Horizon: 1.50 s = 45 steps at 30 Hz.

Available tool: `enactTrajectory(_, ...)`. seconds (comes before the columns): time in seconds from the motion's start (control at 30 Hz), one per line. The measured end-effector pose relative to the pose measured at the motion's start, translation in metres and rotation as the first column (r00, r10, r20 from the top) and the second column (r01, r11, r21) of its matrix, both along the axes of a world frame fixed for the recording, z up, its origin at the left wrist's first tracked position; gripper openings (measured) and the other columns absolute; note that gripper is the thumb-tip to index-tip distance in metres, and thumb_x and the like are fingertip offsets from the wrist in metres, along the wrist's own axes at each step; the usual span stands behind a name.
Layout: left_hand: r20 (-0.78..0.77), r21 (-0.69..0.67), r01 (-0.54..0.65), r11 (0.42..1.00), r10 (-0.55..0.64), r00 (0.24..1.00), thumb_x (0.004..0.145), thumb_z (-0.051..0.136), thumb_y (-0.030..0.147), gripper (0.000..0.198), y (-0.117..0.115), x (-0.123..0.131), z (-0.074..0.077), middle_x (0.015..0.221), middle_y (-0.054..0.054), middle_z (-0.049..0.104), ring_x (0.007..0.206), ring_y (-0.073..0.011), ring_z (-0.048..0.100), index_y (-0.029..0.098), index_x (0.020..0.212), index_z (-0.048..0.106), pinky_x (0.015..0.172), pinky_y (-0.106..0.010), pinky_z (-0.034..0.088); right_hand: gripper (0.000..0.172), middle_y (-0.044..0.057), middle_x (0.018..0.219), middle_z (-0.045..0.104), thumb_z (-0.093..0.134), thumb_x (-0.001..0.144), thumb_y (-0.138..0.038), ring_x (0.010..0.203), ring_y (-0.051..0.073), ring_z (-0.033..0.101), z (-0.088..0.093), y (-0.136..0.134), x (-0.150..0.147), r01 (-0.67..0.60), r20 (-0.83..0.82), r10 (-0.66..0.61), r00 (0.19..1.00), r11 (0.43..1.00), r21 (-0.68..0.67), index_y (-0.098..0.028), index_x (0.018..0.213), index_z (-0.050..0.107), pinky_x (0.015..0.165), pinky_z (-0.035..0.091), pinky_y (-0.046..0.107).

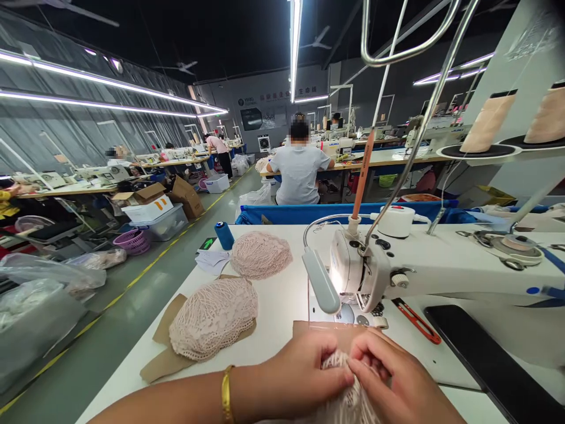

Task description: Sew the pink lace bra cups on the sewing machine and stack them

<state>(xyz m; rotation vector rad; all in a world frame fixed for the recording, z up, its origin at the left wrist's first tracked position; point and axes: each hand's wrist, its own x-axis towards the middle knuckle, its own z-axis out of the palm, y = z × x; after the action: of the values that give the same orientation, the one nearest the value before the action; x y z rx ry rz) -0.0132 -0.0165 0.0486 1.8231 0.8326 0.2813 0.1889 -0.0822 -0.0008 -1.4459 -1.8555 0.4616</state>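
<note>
My left hand [304, 374] and my right hand [388, 371] are close together at the bottom, just in front of the sewing machine [362, 265]. Both pinch a piece of cream lace [348, 397], which is bunched between the fingers and hangs below them. Under and behind the hands lies a brown sheet [304, 330]. To the left on the white table, a pile of lace pieces [214, 318] rests on brown paper [165, 359]. Behind it sits a second lace pile [260, 254].
A blue thread spool [225, 235] stands at the table's back left. Right of the needle area lie an orange-red tool [417, 321] and a black phone-like object [489, 359]. A person [298, 168] sits ahead, beyond a blue cloth [282, 214].
</note>
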Motion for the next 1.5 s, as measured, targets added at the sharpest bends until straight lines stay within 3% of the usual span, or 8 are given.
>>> enactTrajectory(0.17,-0.111,0.700,-0.068,0.710,0.202,0.973,0.083,0.082,0.023,0.023,0.023,0.014,-0.038,0.095,-0.003,0.065,0.089,-0.0237,0.055,0.019,0.090,0.061,0.085,-0.039,0.043,0.028,-0.001,0.071,0.066,0.042,0.098,-0.037,0.067,0.021,0.066,-0.024,0.051,0.004,0.076,0.108,-0.061,0.992,0.988,-0.134,-0.028,0.074,0.055,0.060,0.052,0.032)
enactTrajectory(0.3,0.007,0.928,-0.040,0.371,0.089,0.996,0.093,0.072,0.019,0.010,0.026,0.012,-0.058,0.096,-0.005,0.067,0.086,-0.0237,0.057,0.020,0.092,0.061,0.077,-0.037,0.040,0.026,0.002,0.077,0.071,0.046,0.098,-0.040,0.072,0.024,0.071,-0.029,0.054,0.007,0.110,0.171,-0.091,0.981,0.988,-0.105,-0.028,0.081,0.062,0.061,0.054,0.032)
enactTrajectory(0.4,-0.030,0.966,0.031,0.257,-0.008,1.000,0.101,0.061,0.014,0.022,0.026,0.009,-0.061,0.081,-0.001,0.062,0.072,-0.0187,0.052,0.019,0.080,0.058,0.068,-0.036,0.036,0.028,0.002,0.076,0.073,0.047,0.102,-0.040,0.062,0.022,0.070,-0.032,0.052,0.011,0.112,0.210,-0.097,0.973,0.992,-0.058,-0.027,0.089,0.068,0.056,0.053,0.031)
enactTrajectory(0.53,-0.081,0.964,0.074,0.256,0.019,0.997,0.105,0.064,0.022,0.021,0.027,0.008,-0.059,0.085,0.000,0.065,0.073,-0.0188,0.054,0.018,0.085,0.062,0.067,-0.038,0.040,0.041,0.009,0.086,0.078,0.039,0.109,-0.043,0.052,0.021,0.065,-0.037,0.049,0.022,0.091,0.267,-0.097,0.959,0.995,0.034,-0.023,0.102,0.074,0.049,0.050,0.033)
enactTrajectory(0.73,-0.091,0.966,0.076,0.249,0.051,0.995,0.105,0.063,0.018,0.020,0.025,0.009,-0.060,0.085,-0.002,0.066,0.076,-0.0202,0.059,0.019,0.085,0.062,0.066,-0.036,0.044,0.035,0.009,0.117,0.078,0.047,0.111,-0.025,0.092,0.023,0.081,-0.033,0.040,0.034,-0.172,0.415,0.053,0.908,0.952,0.254,-0.027,0.140,0.066,0.068,0.063,0.031)
enactTrajectory(0.83,-0.129,0.963,0.108,0.247,0.070,0.989,0.106,0.063,0.022,0.016,0.022,0.008,-0.060,0.092,-0.005,0.070,0.077,-0.0223,0.063,0.018,0.090,0.065,0.068,-0.038,0.049,0.039,0.009,0.121,0.077,0.046,0.110,-0.018,0.083,0.020,0.080,-0.036,0.039,0.035,-0.254,0.471,0.115,0.875,0.936,0.243,-0.026,0.144,0.063,0.062,0.062,0.028)
enactTrajectory(1.2,-0.175,0.941,0.136,0.311,0.102,0.979,0.104,0.066,0.030,0.015,0.022,0.008,-0.059,0.106,-0.012,0.074,0.087,-0.0275,0.068,0.016,0.108,0.067,0.076,-0.043,0.060,0.043,0.018,0.142,0.072,0.048,0.111,-0.027,0.093,0.023,0.083,-0.056,0.047,0.047,-0.164,0.532,-0.003,0.847,0.950,0.266,-0.025,0.149,0.067,0.063,0.066,0.027)
enactTrajectory(1.5,-0.196,0.923,0.152,0.354,0.091,0.976,0.102,0.067,0.024,0.009,0.022,0.008,-0.048,0.107,-0.010,0.073,0.091,-0.0281,0.070,0.016,0.105,0.065,0.084,-0.046,0.061,0.042,0.018,0.143,0.072,0.054,0.109,-0.032,0.127,0.034,0.075,-0.070,0.051,0.051,-0.118,0.559,-0.089,0.825,0.939,0.323,-0.026,0.147,0.070,0.096,0.068,0.045)
